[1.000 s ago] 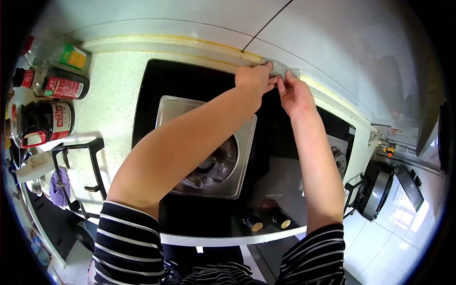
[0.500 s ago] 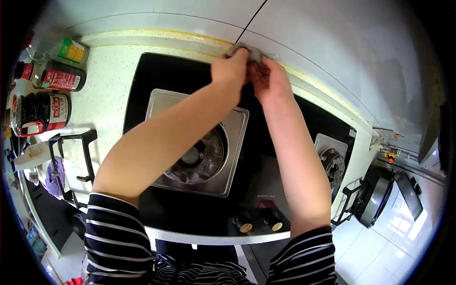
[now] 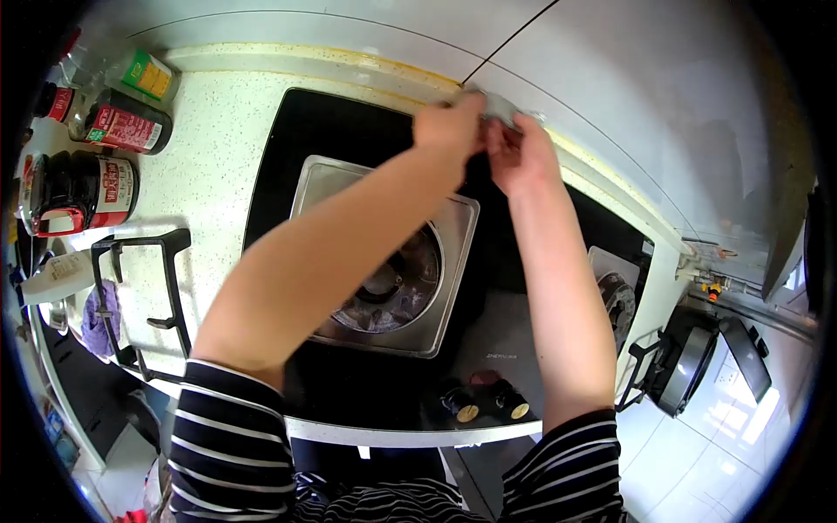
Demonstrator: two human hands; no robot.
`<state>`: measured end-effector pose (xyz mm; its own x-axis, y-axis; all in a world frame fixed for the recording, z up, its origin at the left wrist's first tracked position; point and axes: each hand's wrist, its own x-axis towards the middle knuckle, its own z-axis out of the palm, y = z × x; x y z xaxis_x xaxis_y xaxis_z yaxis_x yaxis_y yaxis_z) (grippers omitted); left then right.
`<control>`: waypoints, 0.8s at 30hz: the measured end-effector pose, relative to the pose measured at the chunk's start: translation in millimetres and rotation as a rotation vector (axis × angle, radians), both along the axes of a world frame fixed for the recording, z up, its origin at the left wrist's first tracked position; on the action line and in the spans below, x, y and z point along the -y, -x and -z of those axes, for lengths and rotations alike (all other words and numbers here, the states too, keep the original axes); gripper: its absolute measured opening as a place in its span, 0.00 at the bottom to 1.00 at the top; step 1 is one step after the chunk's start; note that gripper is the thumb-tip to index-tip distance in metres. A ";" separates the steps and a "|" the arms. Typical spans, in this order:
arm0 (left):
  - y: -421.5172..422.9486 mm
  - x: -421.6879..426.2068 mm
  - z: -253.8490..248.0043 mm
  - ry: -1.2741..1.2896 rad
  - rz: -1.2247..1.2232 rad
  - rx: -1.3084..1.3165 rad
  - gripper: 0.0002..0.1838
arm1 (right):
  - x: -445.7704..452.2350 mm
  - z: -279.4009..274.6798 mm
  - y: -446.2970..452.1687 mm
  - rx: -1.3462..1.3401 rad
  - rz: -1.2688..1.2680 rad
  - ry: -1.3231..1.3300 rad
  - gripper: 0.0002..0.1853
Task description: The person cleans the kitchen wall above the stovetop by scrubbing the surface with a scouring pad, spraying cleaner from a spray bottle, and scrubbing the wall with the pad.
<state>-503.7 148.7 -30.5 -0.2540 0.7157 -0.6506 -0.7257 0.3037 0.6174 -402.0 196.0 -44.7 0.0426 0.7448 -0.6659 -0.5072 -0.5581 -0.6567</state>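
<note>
At the back edge of the black gas stove (image 3: 349,131), a crumpled grey rag (image 3: 500,108) is pressed against the raised pale ledge below the wall. My left hand (image 3: 449,126) is closed on the rag's left end, its fingers smeared by motion. My right hand (image 3: 527,161) has its fingers curled against the rag's right part. Both arms reach over the cooktop. Below my left forearm lies the round burner (image 3: 401,288) in its square metal tray (image 3: 458,261), without a pan support. A second burner (image 3: 617,301) is partly hidden by my right arm.
Sauce bottles (image 3: 126,122) and a dark jar (image 3: 109,192) stand on the left counter. A black pan support (image 3: 174,288) and a purple cloth (image 3: 100,318) lie nearer. Two knobs (image 3: 462,405) sit at the front. A gas valve (image 3: 713,288) is on the right.
The view has shifted, so the stove and counter appear farther right. Both hands have slid a little to the right along the ledge with the rag, and more of it shows between them.
</note>
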 end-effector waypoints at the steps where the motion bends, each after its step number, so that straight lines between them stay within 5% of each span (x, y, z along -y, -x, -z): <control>1: 15.7 5.6 -3.7 -0.013 -0.015 -0.008 0.16 | 7.9 -3.6 17.9 -0.010 -0.012 -0.013 0.12; 8: 29.3 9.2 -6.5 0.040 -0.137 -0.085 0.16 | 22.9 -18.6 46.7 -0.048 -0.104 -0.018 0.10; 17: -78.3 -36.3 25.9 0.069 0.161 -0.180 0.17 | -18.4 4.7 -83.9 0.043 0.104 0.001 0.13; 18: -86.9 -36.9 23.2 0.113 0.066 -0.225 0.24 | -14.9 -2.6 -84.6 0.082 0.142 -0.004 0.14; 24: -55.6 -29.6 39.1 0.001 -0.090 -0.167 0.21 | -10.9 0.6 -41.6 -0.010 0.115 0.039 0.14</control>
<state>-448.1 178.3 -69.6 -0.4217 0.6847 -0.5945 -0.6375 0.2424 0.7313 -360.4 206.8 -45.3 0.1191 0.7092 -0.6948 -0.5758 -0.5208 -0.6303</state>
